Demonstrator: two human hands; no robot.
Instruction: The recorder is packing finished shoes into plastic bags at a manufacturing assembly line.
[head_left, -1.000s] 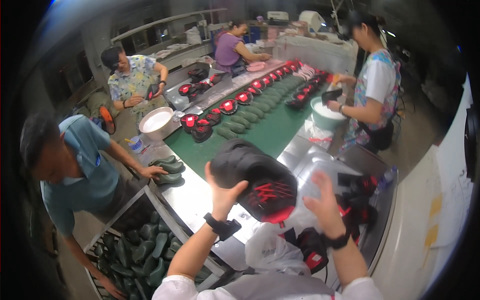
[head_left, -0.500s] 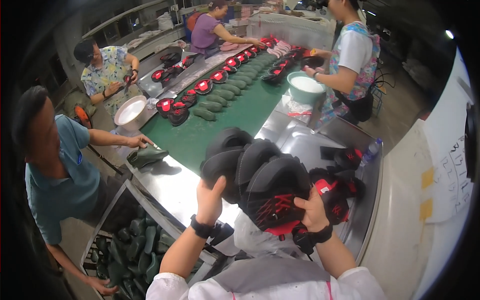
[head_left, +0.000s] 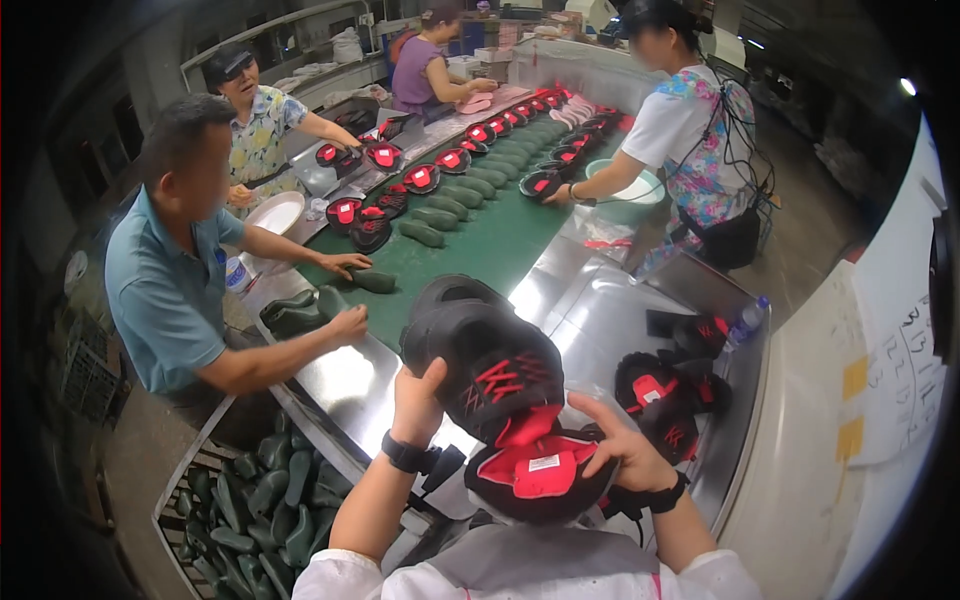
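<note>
In front of me my left hand [head_left: 418, 402] is closed on a stack of black shoe uppers [head_left: 478, 345] with red lacing, its thumb lying along their near side. Closer to my body, another black upper [head_left: 530, 482] is turned so its red lining and white label face up. My right hand [head_left: 632, 455] grips the right edge of that upper, with one finger stretched toward the stack. The fingers beneath both loads are hidden.
A green conveyor belt [head_left: 455, 262] carries rows of green shoe lasts [head_left: 443, 218] and black-red uppers. More uppers [head_left: 655, 395] lie in the metal tray at right, beside a bottle [head_left: 748, 320]. A crate of lasts [head_left: 265, 500] stands lower left. Several co-workers surround the belt.
My right hand has moved down, and one upper is now apart from the stack, its red lining facing up. The co-worker at left has brought lasts onto the table and belt edge.
</note>
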